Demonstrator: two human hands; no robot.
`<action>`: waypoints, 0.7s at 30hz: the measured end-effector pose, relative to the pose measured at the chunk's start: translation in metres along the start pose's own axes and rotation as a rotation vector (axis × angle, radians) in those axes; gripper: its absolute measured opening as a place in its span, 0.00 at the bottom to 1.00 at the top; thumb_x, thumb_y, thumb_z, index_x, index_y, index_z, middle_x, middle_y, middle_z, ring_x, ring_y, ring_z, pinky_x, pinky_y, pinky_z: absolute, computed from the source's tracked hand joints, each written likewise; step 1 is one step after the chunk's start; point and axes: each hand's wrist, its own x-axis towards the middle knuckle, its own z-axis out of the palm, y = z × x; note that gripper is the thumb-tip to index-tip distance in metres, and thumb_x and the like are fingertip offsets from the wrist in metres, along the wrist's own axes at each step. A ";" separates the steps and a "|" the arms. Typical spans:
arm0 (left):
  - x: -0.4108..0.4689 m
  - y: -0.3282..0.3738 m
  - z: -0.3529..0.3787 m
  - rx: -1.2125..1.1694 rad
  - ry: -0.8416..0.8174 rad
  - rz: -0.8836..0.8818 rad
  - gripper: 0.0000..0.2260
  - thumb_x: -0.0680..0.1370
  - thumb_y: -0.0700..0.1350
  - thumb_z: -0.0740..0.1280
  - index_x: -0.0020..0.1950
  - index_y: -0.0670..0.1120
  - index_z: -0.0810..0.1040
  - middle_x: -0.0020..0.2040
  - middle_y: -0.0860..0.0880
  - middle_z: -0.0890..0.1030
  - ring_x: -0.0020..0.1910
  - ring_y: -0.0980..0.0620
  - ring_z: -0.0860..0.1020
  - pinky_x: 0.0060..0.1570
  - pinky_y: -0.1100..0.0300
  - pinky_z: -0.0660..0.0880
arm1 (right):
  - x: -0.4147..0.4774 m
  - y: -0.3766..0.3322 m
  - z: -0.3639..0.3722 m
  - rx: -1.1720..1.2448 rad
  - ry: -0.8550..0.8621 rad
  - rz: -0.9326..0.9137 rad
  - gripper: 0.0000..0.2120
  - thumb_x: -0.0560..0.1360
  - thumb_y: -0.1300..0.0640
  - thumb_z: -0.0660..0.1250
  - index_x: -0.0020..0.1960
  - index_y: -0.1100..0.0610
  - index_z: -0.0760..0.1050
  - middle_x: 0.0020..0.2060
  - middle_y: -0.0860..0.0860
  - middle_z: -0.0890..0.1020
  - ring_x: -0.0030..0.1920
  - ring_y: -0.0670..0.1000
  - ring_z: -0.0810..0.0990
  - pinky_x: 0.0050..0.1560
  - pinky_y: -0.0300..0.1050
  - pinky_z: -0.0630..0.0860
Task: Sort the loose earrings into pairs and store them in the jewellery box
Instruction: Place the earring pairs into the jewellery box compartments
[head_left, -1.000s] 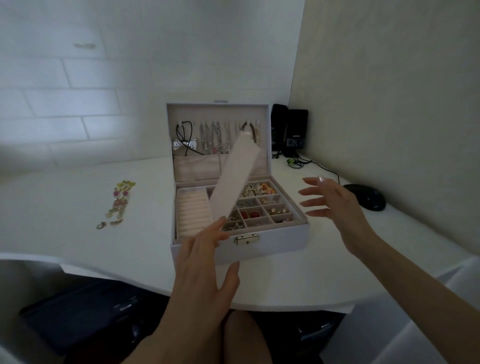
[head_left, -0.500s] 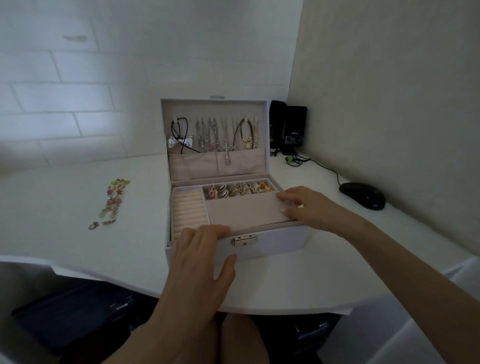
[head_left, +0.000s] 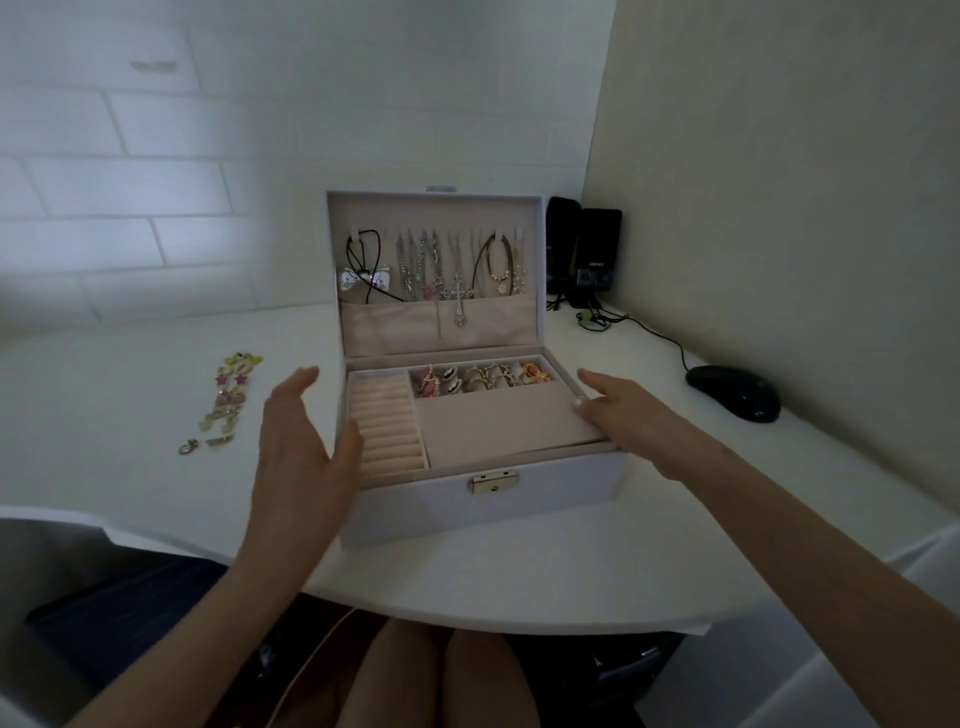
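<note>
While the jewellery box (head_left: 545, 499) sits at the middle of the white table (head_left: 104, 441) with its lid (head_left: 436, 208) standing upright, both hands flank it and hold nothing. The left hand (head_left: 306, 452) is spread open just beside the box's left wall, fingers straight and pointing away from the person, thumb lying across the edge by the ring rolls (head_left: 387, 421) (whether it touches the wall cannot be told). The right hand (head_left: 623, 415) is also open, its fingers nearly straight, with the fingertips at the right edge of the flat pink panel (head_left: 498, 423) that lies over the front right part of the tray. Behind that panel an uncovered row of small jewellery (head_left: 483, 376) runs along the back of the tray. Necklaces (head_left: 457, 270) hang inside the lid above a fabric pocket, and a gold clasp (head_left: 493, 481) sits on the front wall. The loose earrings (head_left: 228, 400) lie in a narrow line on the table well to the left of the box, apart from both hands. A black mouse (head_left: 732, 392) rests on the table to the right, and dark speakers (head_left: 587, 249) stand in the corner behind the box.
</note>
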 end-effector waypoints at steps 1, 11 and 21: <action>0.006 -0.003 0.000 -0.087 -0.055 -0.139 0.23 0.79 0.40 0.60 0.73 0.46 0.58 0.72 0.46 0.63 0.70 0.51 0.63 0.66 0.56 0.62 | 0.002 -0.001 0.003 -0.004 0.027 0.011 0.22 0.80 0.56 0.57 0.74 0.53 0.61 0.68 0.53 0.71 0.64 0.53 0.72 0.60 0.45 0.71; 0.025 -0.009 0.007 -0.285 -0.066 -0.291 0.17 0.77 0.37 0.61 0.61 0.55 0.67 0.64 0.47 0.75 0.55 0.49 0.77 0.51 0.49 0.77 | 0.011 -0.014 0.011 -0.200 0.193 -0.098 0.19 0.76 0.68 0.51 0.60 0.62 0.77 0.54 0.60 0.80 0.52 0.58 0.77 0.50 0.48 0.75; 0.070 -0.020 0.028 -0.297 -0.071 -0.233 0.15 0.76 0.34 0.59 0.58 0.50 0.67 0.62 0.45 0.77 0.50 0.48 0.78 0.51 0.51 0.76 | 0.050 -0.027 0.017 -0.164 0.235 -0.078 0.18 0.75 0.69 0.51 0.57 0.68 0.77 0.53 0.63 0.79 0.52 0.62 0.77 0.53 0.55 0.75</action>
